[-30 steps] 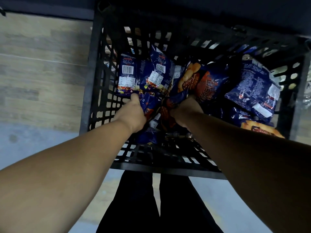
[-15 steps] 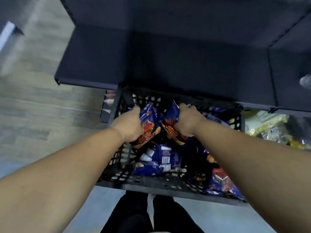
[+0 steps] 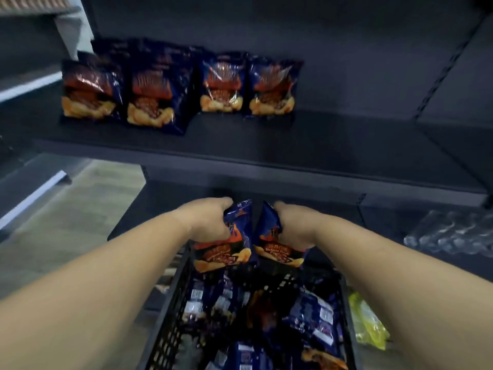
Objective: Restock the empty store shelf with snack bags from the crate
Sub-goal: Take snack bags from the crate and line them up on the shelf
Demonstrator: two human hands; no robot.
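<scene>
left grip point(image 3: 210, 222): fingers curled, arm extended | right grip point(image 3: 296, 227): fingers curled, arm extended

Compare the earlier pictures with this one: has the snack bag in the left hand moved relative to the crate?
Yes. The snack bag in the left hand has risen out of the crate toward the shelf.

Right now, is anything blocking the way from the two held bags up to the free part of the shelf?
Nothing visible does. The left hand and right hand each hold a snack bag over the crate; the shelf is bare right of the standing bags.
</scene>
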